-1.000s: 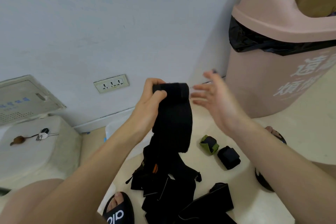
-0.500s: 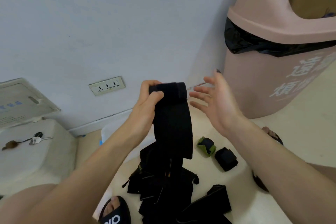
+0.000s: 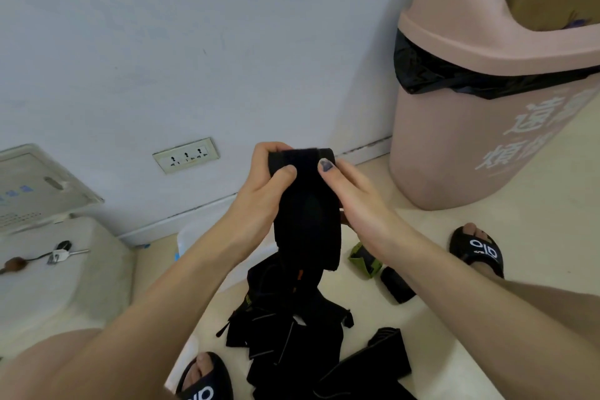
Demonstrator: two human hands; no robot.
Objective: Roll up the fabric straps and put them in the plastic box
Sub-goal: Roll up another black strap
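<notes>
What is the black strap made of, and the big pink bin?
The strap looks like soft woven fabric, matte black: it hangs limp and folds where the left hand and right hand hold its top. The bin looks like hard moulded plastic, smooth with a dull sheen and printed white characters. Its black liner seems thin glossy plastic film, crinkled at the rim.
</notes>
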